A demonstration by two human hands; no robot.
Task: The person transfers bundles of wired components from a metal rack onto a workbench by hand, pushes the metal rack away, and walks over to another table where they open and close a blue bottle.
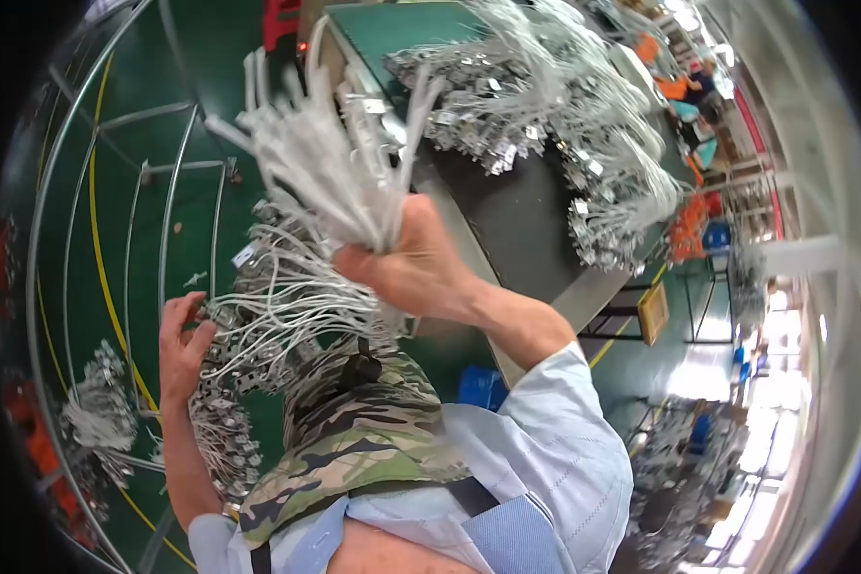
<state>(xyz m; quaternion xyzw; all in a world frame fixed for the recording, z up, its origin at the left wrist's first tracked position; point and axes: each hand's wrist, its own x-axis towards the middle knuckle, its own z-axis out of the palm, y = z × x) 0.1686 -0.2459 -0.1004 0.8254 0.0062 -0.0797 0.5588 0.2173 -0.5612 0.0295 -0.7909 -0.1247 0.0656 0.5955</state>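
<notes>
My right hand (pixel 416 263) is wrapped around a thick bundle of white cables (pixel 320 163) in front of my body. Loose cable ends fan upward out of the fist, blurred by motion. Below it, the cables hang and curve left toward a cluster of small silvery metal connectors (pixel 253 253). Beside the lower left edge of that cluster is my left hand (pixel 182 349), its fingers bent and its thumb apart from them. Whether its fingertips touch the nearest connectors I cannot tell.
A workbench (pixel 526 225) bears large heaps of similar white cables (pixel 584 86) with metal ends. At left stands a metal tube rack (pixel 167 220) with more cable bundles (pixel 105 402) hanging on it. A blue bin (pixel 483 387) sits beneath the bench, and a red stool (pixel 279 19) stands behind.
</notes>
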